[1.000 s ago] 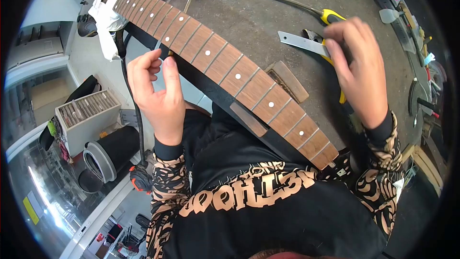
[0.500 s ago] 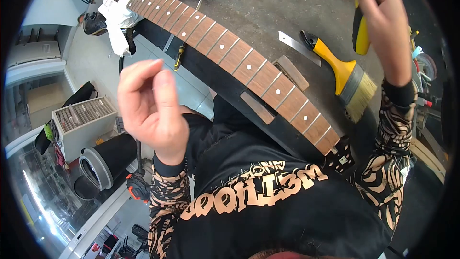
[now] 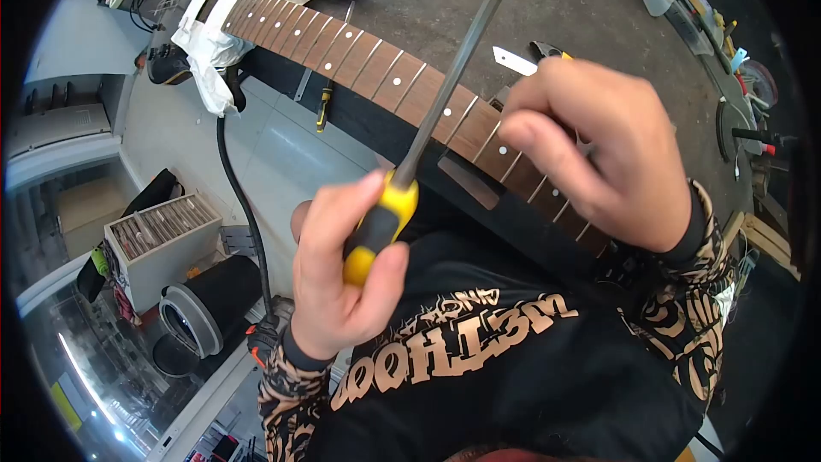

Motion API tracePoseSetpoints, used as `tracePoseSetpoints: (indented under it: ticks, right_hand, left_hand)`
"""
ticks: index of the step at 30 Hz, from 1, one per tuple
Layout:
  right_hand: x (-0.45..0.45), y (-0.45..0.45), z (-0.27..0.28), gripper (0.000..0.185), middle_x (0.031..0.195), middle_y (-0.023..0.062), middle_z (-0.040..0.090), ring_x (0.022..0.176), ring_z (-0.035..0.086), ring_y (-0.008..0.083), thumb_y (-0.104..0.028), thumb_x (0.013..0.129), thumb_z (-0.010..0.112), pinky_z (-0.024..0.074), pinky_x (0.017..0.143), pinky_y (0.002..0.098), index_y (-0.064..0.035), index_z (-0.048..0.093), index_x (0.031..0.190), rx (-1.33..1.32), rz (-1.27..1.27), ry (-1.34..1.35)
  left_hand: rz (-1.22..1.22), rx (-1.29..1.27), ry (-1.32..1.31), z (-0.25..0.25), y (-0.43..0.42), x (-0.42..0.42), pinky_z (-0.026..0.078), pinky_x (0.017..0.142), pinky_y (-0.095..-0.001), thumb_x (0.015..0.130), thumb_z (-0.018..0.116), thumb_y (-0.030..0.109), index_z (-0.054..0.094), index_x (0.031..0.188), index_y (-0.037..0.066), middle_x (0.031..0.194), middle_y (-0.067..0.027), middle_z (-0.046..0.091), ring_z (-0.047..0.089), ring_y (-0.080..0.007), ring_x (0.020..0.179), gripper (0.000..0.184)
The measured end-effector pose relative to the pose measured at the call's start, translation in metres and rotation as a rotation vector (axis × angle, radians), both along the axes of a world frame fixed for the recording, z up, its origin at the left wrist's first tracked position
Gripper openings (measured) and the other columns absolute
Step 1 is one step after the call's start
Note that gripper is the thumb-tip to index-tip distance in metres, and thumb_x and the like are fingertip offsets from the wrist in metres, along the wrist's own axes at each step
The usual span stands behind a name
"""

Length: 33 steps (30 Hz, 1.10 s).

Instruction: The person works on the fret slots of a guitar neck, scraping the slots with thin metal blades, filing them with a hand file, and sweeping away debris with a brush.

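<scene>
A flat-blade screwdriver point(image 3: 453, 77) with a yellow and black handle is in my left hand point(image 3: 338, 269), fingers and thumb wrapped round the handle. Its steel shaft slants up across my view of a guitar neck point(image 3: 376, 60), which has a brown fretboard with white dot inlays. Over the lower right part of the neck, my right hand point(image 3: 607, 150) is curled, thumb close to the bent index finger. Whatever those fingers hold, if anything, is hidden. White covering point(image 3: 214, 43) wraps the guitar around the neck's far end.
Beyond the neck, a metal ruler point(image 3: 513, 61) and the paintbrush point(image 3: 547, 50) are partly behind my right hand. A small yellow tool point(image 3: 323, 107) lies by the bench edge. A white box of thin slats point(image 3: 162, 265) and a black bin point(image 3: 218, 299) stand on the left.
The screwdriver has passed from my right hand to my left. My right hand has come down and left over the neck; my left hand has lowered, moved right and closed round the handle.
</scene>
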State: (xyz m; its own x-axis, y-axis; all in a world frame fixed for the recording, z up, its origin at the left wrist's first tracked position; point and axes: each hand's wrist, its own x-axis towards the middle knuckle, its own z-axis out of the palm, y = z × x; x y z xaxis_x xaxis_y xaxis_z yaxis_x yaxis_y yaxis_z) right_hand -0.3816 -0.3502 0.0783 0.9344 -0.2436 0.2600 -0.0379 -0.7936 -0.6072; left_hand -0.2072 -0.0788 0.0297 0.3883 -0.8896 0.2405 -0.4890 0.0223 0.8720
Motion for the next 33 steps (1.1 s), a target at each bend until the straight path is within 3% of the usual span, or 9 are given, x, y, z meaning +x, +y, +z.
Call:
tracePoseSetpoints:
  ticks: [2, 3, 5, 8, 19, 23, 33]
  right_hand:
    - [-0.006, 0.007, -0.006, 0.028, 0.084, 0.0066, 0.067, 0.069, 0.068, 0.026, -0.013, 0.095, 0.087, 0.0514, 0.063, 0.038, -0.0045, 0.078, 0.121, -0.143, 0.105, -0.062]
    - [-0.009, 0.011, -0.009, 0.035, 0.081, 0.0055, 0.064, 0.067, 0.067, 0.0257, -0.011, 0.09, 0.09, 0.0505, 0.06, 0.0385, -0.0049, 0.079, 0.123, -0.175, 0.145, -0.077]
    - [-0.014, 0.016, -0.019, 0.048, 0.077, 0.0034, 0.06, 0.064, 0.066, 0.0236, -0.01, 0.083, 0.094, 0.0485, 0.057, 0.0379, -0.0054, 0.081, 0.13, -0.208, 0.177, -0.087]
    - [-0.015, 0.019, -0.027, 0.058, 0.076, 0.0012, 0.057, 0.061, 0.063, 0.0193, -0.013, 0.08, 0.095, 0.0456, 0.054, 0.0354, -0.0055, 0.082, 0.137, -0.248, 0.179, -0.111]
    - [-0.016, 0.021, -0.037, 0.067, 0.073, -0.0007, 0.043, 0.058, 0.053, 0.0162, -0.013, 0.075, 0.093, 0.0418, 0.052, 0.0338, -0.0057, 0.082, 0.14, -0.264, 0.134, -0.104]
    - [-0.017, 0.021, -0.039, 0.071, 0.074, 0.0, 0.044, 0.058, 0.053, 0.0159, -0.013, 0.072, 0.093, 0.0416, 0.051, 0.0341, -0.0054, 0.082, 0.141, -0.244, 0.134, -0.1]
    - [-0.014, 0.022, -0.036, 0.072, 0.075, 0.0006, 0.046, 0.058, 0.056, 0.016, -0.011, 0.068, 0.093, 0.0436, 0.051, 0.0344, -0.0041, 0.082, 0.138, -0.219, 0.13, -0.074]
  left_hand:
    - [-0.04, 0.029, 0.028, -0.007, 0.03, -0.004, 0.058, 0.092, -0.0431, 0.098, 0.079, -0.002, 0.056, 0.159, -0.004, 0.125, -0.0234, 0.073, 0.072, -0.0361, 0.103, 0.065]
    - [-0.129, 0.071, -0.016, -0.003, 0.037, -0.003, 0.048, 0.086, -0.0313, 0.104, 0.07, -0.006, 0.047, 0.165, -0.001, 0.128, -0.0168, 0.061, 0.059, -0.0185, 0.099, 0.065]
    - [-0.103, 0.133, -0.095, 0.006, 0.045, -0.009, 0.049, 0.081, -0.0318, 0.101, 0.072, -0.005, 0.053, 0.16, -0.002, 0.115, -0.0162, 0.065, 0.061, -0.0203, 0.09, 0.062]
    - [-0.078, 0.189, -0.122, 0.013, 0.055, -0.011, 0.057, 0.064, -0.037, 0.093, 0.078, -0.004, 0.062, 0.153, -0.006, 0.105, -0.0215, 0.077, 0.072, -0.0325, 0.075, 0.062]
    - [-0.095, 0.283, -0.145, 0.02, 0.053, -0.015, 0.058, 0.064, -0.0357, 0.091, 0.077, -0.005, 0.068, 0.152, -0.007, 0.099, -0.0195, 0.078, 0.073, -0.0297, 0.072, 0.062]
    - [-0.079, 0.289, -0.119, 0.02, 0.052, -0.018, 0.045, 0.063, -0.0358, 0.094, 0.074, -0.001, 0.069, 0.15, -0.005, 0.085, -0.0133, 0.066, 0.059, -0.0263, 0.066, 0.057]
    - [-0.065, 0.312, -0.137, 0.023, 0.051, -0.02, 0.043, 0.06, -0.037, 0.092, 0.074, -0.003, 0.069, 0.151, -0.005, 0.082, -0.0121, 0.062, 0.055, -0.0261, 0.063, 0.06]
